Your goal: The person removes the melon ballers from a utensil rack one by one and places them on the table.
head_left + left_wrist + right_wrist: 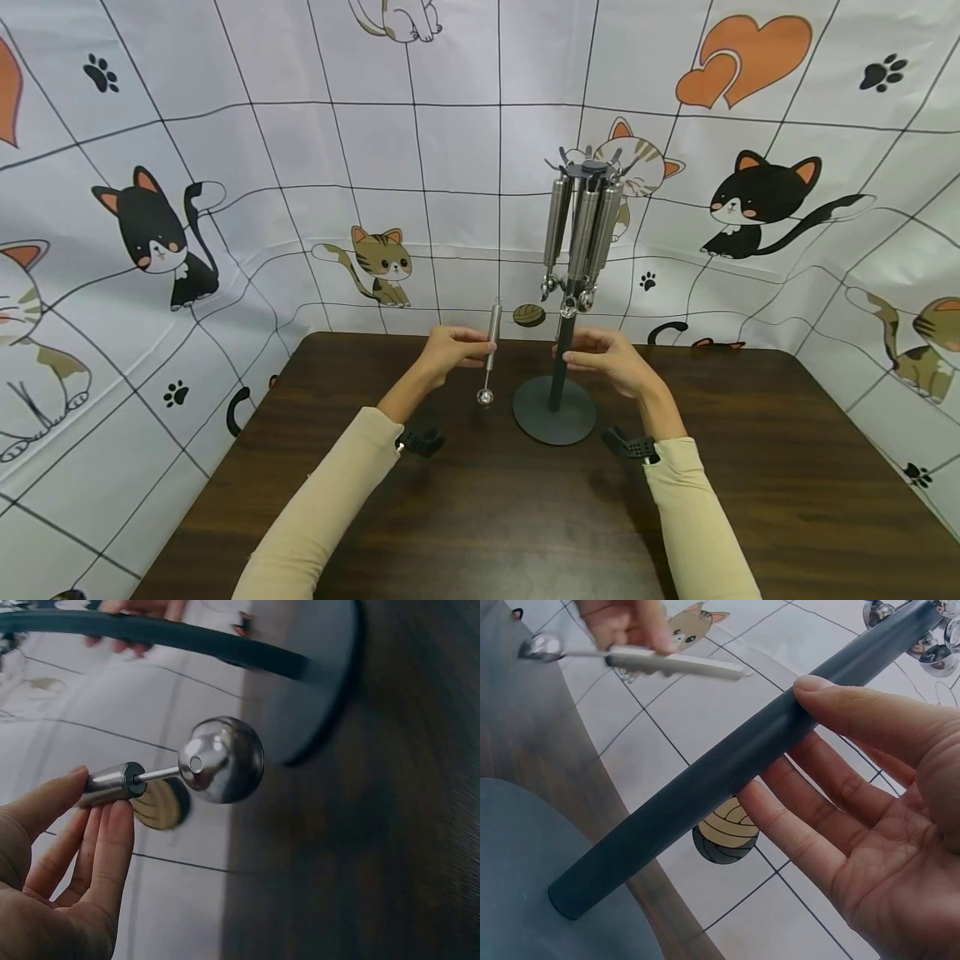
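my left hand [450,348] pinches the metal scoop [206,765] by its handle, hiding part of it; it hangs bowl down at ten o'clock from the round base [558,427]. my right hand [611,360], at two, grips the post [727,761], which stands between my hands and covers some fingertips. the hanging utensils [587,225], up at twelve, overlap too much to count. my left-wrist view cuts off the post's top; my right blurs the scoop. patterned cloth [450,150] closes off twelve behind the table [480,517].
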The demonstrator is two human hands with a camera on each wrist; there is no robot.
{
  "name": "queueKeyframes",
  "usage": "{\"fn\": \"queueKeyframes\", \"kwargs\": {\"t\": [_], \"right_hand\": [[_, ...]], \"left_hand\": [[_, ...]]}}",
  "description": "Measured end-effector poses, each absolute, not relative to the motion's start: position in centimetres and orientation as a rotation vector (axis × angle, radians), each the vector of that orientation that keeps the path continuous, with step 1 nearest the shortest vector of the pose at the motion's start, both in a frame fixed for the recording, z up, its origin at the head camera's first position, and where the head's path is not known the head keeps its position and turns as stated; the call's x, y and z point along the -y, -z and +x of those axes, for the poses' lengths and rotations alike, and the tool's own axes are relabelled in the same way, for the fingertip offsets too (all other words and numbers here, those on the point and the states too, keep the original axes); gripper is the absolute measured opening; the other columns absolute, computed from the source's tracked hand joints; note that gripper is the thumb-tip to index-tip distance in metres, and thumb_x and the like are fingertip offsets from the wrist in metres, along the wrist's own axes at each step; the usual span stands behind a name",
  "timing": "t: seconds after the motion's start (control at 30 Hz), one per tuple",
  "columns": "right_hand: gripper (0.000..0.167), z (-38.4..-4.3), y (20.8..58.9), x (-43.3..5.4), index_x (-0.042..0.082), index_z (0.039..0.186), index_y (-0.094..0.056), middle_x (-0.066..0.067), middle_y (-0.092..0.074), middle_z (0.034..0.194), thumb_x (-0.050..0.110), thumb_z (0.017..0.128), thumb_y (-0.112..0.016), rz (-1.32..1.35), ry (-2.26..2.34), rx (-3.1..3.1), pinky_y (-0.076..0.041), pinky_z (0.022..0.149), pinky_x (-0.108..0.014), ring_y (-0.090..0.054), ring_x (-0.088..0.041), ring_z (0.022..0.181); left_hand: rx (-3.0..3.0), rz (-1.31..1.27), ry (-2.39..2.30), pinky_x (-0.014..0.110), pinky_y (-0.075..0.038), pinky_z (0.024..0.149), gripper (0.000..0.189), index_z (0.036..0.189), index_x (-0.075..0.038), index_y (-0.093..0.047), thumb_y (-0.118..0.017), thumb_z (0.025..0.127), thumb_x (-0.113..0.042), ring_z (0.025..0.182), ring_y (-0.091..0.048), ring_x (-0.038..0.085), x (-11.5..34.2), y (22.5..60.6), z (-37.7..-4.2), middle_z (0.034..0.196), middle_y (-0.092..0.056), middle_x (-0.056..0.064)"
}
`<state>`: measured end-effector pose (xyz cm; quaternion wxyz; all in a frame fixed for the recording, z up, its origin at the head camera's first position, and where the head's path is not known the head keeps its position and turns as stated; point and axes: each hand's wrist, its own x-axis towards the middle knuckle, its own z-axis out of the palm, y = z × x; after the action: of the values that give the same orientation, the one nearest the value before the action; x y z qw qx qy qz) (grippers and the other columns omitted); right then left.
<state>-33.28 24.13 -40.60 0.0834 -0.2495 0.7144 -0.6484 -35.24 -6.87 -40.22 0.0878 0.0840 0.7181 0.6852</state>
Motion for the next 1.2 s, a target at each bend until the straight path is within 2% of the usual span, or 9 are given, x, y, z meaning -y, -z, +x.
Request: {"fn": "queueKeyframes", "kwargs": {"t": [0.13, 0.33, 0.5, 0.7, 0.87, 1.0, 1.2], "right_hand": [[0.038, -33.3, 40.5, -24.1, -0.012, 0.129, -0.058, -0.033, -0.065, 0.126, 0.002, 0.095, -0.069, -0.745, 1.933, -2.138, -0.06, 0.1, -0.047, -0.073, -0.018, 0.106], [0.039, -33.3, 40.5, -24.1, -0.012, 0.13, -0.058, -0.021, -0.071, 0.122, 0.001, 0.095, -0.069, -0.734, 1.923, -2.151, -0.06, 0.1, -0.047, -0.072, -0.017, 0.105], [0.039, -33.3, 40.5, -24.1, -0.012, 0.129, -0.058, -0.017, -0.073, 0.12, 0.003, 0.095, -0.07, -0.733, 1.934, -2.139, -0.061, 0.099, -0.042, -0.072, -0.017, 0.106], [0.039, -33.3, 40.5, -24.1, -0.014, 0.129, -0.057, -0.024, -0.071, 0.121, 0.0, 0.095, -0.069, -0.747, 1.951, -2.127, -0.063, 0.095, -0.036, -0.073, -0.017, 0.104], [0.032, -33.3, 40.4, -24.1, -0.008, 0.126, -0.062, -0.015, -0.074, 0.118, 0.0, 0.095, -0.069, -0.744, 1.951, -2.121, -0.061, 0.099, -0.043, -0.073, -0.017, 0.105], [0.029, -33.3, 40.5, -24.2, -0.004, 0.124, -0.064, -0.01, -0.076, 0.116, 0.0, 0.095, -0.069, -0.748, 1.947, -2.125, -0.061, 0.099, -0.043, -0.072, -0.017, 0.106], [0.03, -33.4, 40.5, -24.2, -0.004, 0.124, -0.065, -0.005, -0.076, 0.114, 0.001, 0.095, -0.07, -0.742, 1.946, -2.131, -0.06, 0.1, -0.047, -0.072, -0.017, 0.105]], "left_hand": [[-2.124, 0.189, -2.007, 0.039, -0.066, 0.087, 0.032, 0.116, 0.011, -0.07, -0.079, 0.089, -0.004, 0.084, -0.074, 0.015, 7.3, 41.8, -35.6, 0.108, -0.075, 0.018], [-2.088, 0.122, -2.015, 0.034, -0.067, 0.08, 0.03, 0.113, 0.01, -0.071, -0.079, 0.088, -0.003, 0.079, -0.075, 0.015, 7.6, 43.6, -36.2, 0.092, -0.078, 0.009], [-2.078, 0.094, -2.022, 0.036, -0.067, 0.082, 0.031, 0.114, 0.011, -0.07, -0.079, 0.088, -0.002, 0.081, -0.075, 0.017, 7.4, 44.2, -36.1, 0.096, -0.078, 0.013], [-2.058, 0.127, -2.029, 0.033, -0.067, 0.078, 0.024, 0.106, 0.008, -0.073, -0.08, 0.087, -0.004, 0.082, -0.076, 0.019, 7.4, 44.9, -36.0, 0.097, -0.078, 0.016], [-2.07, 0.089, -2.021, 0.034, -0.067, 0.079, 0.028, 0.11, 0.01, -0.072, -0.08, 0.087, -0.003, 0.08, -0.075, 0.018, 7.1, 45.3, -36.0, 0.097, -0.078, 0.016], [-2.084, 0.058, -2.005, 0.034, -0.067, 0.078, 0.032, 0.114, 0.012, -0.07, -0.079, 0.087, -0.001, 0.078, -0.075, 0.017, 6.8, 45.8, -36.2, 0.097, -0.078, 0.015], [-2.121, 0.026, -1.974, 0.033, -0.067, 0.077, 0.031, 0.114, 0.009, -0.071, -0.08, 0.087, -0.005, 0.078, -0.074, 0.016, 6.6, 45.9, -36.0, 0.098, -0.079, 0.014]]}}
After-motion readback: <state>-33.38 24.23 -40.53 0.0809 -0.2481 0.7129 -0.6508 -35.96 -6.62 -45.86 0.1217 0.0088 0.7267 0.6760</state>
